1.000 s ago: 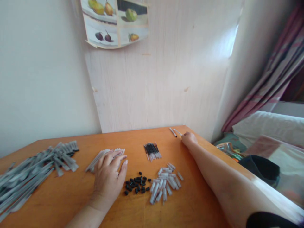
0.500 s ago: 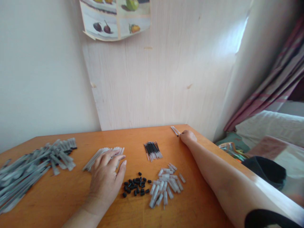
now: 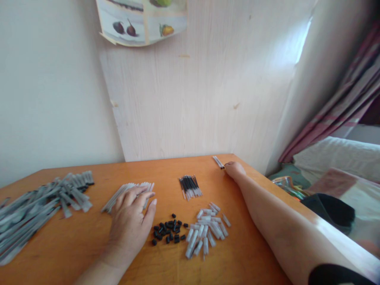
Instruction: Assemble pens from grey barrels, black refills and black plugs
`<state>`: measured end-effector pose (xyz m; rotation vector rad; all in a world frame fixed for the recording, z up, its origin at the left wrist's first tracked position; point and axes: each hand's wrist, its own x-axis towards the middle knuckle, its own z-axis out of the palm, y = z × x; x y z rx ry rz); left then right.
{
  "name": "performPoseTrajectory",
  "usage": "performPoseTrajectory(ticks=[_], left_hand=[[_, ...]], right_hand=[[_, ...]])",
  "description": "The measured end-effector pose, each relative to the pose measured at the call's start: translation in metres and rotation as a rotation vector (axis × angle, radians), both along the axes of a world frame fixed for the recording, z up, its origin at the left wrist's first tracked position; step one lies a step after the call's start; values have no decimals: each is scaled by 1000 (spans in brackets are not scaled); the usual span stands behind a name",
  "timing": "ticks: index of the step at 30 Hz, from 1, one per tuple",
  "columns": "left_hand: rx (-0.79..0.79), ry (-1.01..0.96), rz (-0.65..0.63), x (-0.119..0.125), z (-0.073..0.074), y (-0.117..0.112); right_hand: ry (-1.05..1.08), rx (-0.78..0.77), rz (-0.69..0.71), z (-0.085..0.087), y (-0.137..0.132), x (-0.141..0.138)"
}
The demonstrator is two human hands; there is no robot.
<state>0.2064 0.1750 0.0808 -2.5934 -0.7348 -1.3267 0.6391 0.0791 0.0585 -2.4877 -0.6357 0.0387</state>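
My left hand [image 3: 130,215] rests palm down with loosely spread fingers over a row of thin white pen barrels [image 3: 115,194], covering part of them. At the far right of the table, the fingers of my right hand [image 3: 235,171] are curled together beside two white pens with black ends [image 3: 218,162] lying side by side. Its fingertips are at the pens' near ends; whether they grip one is hidden. Small black plugs [image 3: 168,230] lie right of my left hand. Beside them is a heap of translucent white caps [image 3: 204,229]. Dark pen refills [image 3: 190,186] lie behind.
Grey-looking translucent sticks [image 3: 38,209] are heaped on the left of the wooden table [image 3: 166,269]. A board with a fruit picture [image 3: 142,23] stands behind. Off the right edge are a black container [image 3: 328,211], a bed with covers [image 3: 350,162] and a curtain [image 3: 329,107].
The pen at my right fingertips now lies closer alongside the other one. My left hand stays over the barrels. The view has shifted slightly.
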Motion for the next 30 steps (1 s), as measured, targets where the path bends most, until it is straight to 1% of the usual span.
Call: performPoseTrajectory(ticks=[17,25,30], left_hand=[[-5,-6,9,0,-1,1],[-15,-11,11,0,1,2],[-21,-16,4,-1,2,2]], right_hand=[[-40,19,35,2,-1,-6],[-45,42,-51,-3,-2,-3],[-47,78,-78,-3,-5,-3]])
